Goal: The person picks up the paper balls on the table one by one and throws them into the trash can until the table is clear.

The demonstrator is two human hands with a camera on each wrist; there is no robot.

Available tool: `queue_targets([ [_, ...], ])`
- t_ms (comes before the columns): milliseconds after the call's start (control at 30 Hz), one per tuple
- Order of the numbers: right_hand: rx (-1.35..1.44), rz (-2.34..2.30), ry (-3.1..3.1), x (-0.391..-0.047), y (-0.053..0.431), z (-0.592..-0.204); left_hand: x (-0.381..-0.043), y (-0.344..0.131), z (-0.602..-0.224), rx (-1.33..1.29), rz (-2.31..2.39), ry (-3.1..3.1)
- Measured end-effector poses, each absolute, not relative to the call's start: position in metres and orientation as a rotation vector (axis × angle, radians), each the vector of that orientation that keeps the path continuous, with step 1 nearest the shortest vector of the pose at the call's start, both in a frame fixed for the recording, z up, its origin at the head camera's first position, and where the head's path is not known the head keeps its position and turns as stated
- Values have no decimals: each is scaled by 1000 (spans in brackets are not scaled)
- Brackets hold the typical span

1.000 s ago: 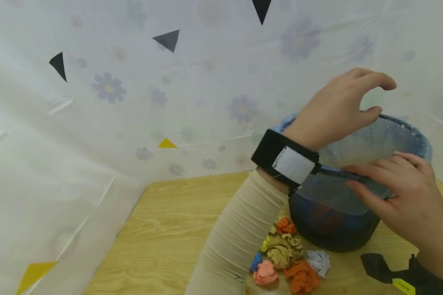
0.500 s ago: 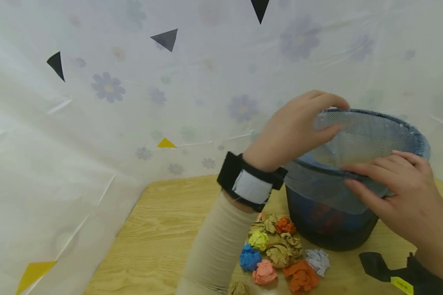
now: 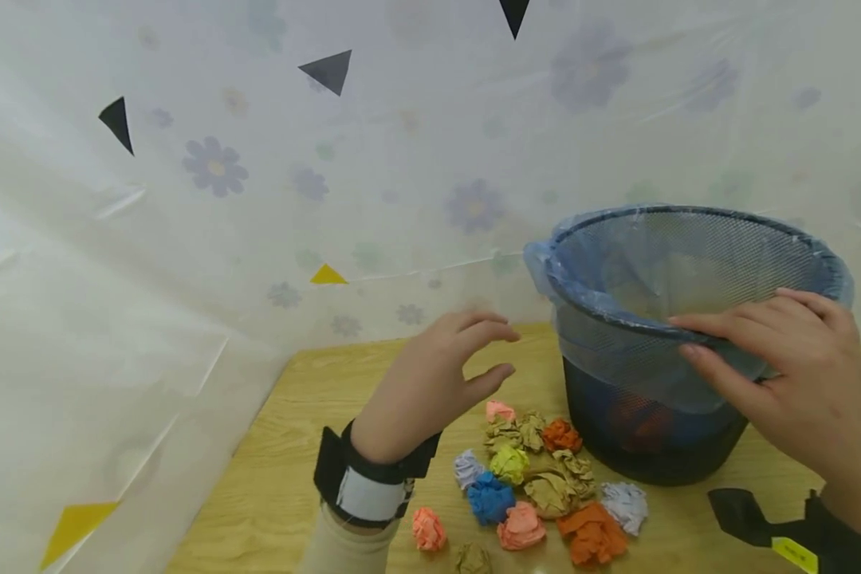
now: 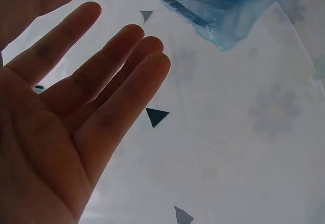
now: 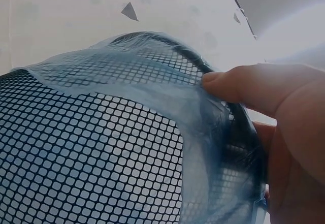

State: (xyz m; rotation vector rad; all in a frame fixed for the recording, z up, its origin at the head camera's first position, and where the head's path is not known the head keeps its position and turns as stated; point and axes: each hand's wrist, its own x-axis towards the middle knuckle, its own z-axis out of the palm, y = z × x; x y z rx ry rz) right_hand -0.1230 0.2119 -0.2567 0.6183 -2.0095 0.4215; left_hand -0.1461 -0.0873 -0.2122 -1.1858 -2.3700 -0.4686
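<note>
A dark mesh wastebasket lined with a thin blue plastic bag stands on the right of the table. My right hand grips its near rim through the bag, thumb outside and fingers over the edge. In the right wrist view the bag folds down over the mesh by the thumb. My left hand hovers left of the basket, fingers spread and loosely bent, nothing in them. The left wrist view shows its bare palm. Below and right of it lie crumpled paper balls, among them blue and yellow.
More paper balls lie in front of the basket: orange, brown, white and pink. Reddish and blue shapes show through the basket's lower wall. A flowered plastic sheet hangs behind the wooden table.
My left hand has moved from over the basket's opening down and left, out past the paper balls, uncovering the basket's left rim. The right hand keeps its grip on the rim.
</note>
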Motion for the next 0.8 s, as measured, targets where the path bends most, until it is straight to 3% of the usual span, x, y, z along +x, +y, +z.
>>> queue_targets([
  [800,558,414,-2035,-125,213,-261,-135,-153,-313,-887,-316,-3022],
])
